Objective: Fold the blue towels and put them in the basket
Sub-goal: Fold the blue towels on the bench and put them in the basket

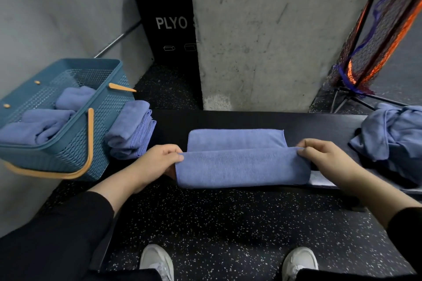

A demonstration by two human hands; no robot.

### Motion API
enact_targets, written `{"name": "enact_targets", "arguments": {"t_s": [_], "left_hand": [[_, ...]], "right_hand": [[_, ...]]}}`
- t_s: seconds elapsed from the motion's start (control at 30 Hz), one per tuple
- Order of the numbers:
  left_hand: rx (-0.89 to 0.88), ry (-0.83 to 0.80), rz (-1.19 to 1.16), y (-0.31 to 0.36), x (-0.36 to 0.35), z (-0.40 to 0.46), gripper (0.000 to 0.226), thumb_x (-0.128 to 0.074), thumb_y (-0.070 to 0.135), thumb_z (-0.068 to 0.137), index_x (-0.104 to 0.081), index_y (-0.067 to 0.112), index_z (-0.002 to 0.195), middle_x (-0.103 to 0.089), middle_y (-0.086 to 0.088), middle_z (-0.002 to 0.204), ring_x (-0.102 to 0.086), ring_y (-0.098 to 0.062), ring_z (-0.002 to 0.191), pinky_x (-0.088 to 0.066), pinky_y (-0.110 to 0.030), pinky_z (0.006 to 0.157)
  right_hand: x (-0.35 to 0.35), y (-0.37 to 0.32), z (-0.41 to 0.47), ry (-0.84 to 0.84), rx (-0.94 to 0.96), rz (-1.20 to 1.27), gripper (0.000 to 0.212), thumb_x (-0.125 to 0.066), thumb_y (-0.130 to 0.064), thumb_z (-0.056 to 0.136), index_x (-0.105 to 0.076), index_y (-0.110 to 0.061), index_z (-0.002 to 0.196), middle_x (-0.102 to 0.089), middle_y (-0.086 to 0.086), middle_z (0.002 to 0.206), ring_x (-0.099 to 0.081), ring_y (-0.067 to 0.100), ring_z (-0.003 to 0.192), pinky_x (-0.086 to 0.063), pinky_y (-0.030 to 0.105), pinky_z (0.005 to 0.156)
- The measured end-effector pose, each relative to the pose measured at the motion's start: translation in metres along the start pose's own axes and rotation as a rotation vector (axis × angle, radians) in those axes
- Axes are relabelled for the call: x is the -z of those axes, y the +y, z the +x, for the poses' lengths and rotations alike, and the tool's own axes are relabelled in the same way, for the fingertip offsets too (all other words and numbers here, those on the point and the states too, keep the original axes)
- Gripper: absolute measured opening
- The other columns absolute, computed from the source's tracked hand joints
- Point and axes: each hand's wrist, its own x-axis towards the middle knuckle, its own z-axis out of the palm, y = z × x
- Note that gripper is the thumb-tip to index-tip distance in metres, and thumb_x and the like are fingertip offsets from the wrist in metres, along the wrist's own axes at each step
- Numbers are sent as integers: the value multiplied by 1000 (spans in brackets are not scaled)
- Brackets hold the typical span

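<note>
Towel in hand (242,166): blue, at the middle of the black bench (173,125), near half lifted and doubled toward 12 o'clock over the flat far half.
Left hand (159,159): at 9 o'clock of that towel, thumb on top and fingers curled under, pinching the left end of the fold.
Right hand (324,157): at 3 o'clock of it, thumb and fingers pinching the right end of the fold.
Basket (75,143): teal, woven-look plastic, at 9 o'clock of the bench, orange handle (89,155) swung down over the near side.
Basket contents: folded blue towels inside (41,125), one bundle near the front wall, another toward 12 o'clock behind it; exact count cannot be told.
Folded stack (132,130): blue towels piled just beside the basket's right wall, at 10 o'clock of the left hand.
Unfolded heap (397,137): crumpled blue towels at the 3 o'clock end of the bench, well apart from the basket.
Floor (228,223): black, speckled, two pale shoes at 6 o'clock.
Background: concrete pillar (274,29) at 12 o'clock, black box (166,18) lettered "PLYO" left of it.
</note>
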Motion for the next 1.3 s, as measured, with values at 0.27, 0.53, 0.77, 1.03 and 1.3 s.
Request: {"name": "enact_targets", "arguments": {"t_s": [0.27, 0.53, 0.77, 1.03, 1.3], "left_hand": [[49, 220, -81, 2, -2, 47, 16, -63, 14, 93, -66, 9, 78, -57, -8, 61, -56, -19, 54, -45, -30, 56], [47, 414, 170, -5, -2, 110, 8, -66, 24, 94, -70, 17, 97, -69, 1, 88, -65, -19, 83, -52, -36, 79], [-357, 408, 750, -2, -13, 108, 36, -59, 27, 99, -61, 19, 134, -59, -2, 129, -56, -25, 117, -45, -44, 100], [-336, -107, 1165, -17, -63, 89, 76, -4, 66, 91, -15, 35, 160, 1, 13, 168, 4, -8, 155, -2, -44, 126], [-180, -44, 1169, -19, -40, 84, 74, -4, 68, 92, -10, 39, 159, 1, 14, 169, 1, -9, 155, -3, -49, 125]], "right_hand": [[-13, -3, 47, 157, -125, 177, 21, -62, -24, 98, -70, -11, 84, -59, 2, 71, -53, 15, 68, -48, 34, 65], [-24, 20, 107, 273, -142, -404, 18, -64, -34, 94, -69, -17, 95, -71, 5, 92, -63, 28, 90, -42, 32, 74], [-38, 6, 99, 355, 123, -717, 29, -65, -34, 90, -66, -14, 111, -60, 10, 115, -56, 39, 107, -48, 49, 89], [-107, 5, 60, -203, 138, -915, 82, -6, -67, 91, -10, -23, 160, 1, -7, 168, 0, 14, 155, -2, 46, 125], [-84, 15, 82, -157, 284, -914, 65, -33, -62, 96, -38, -29, 151, -22, -8, 165, -21, 13, 152, -16, 49, 122]]}}
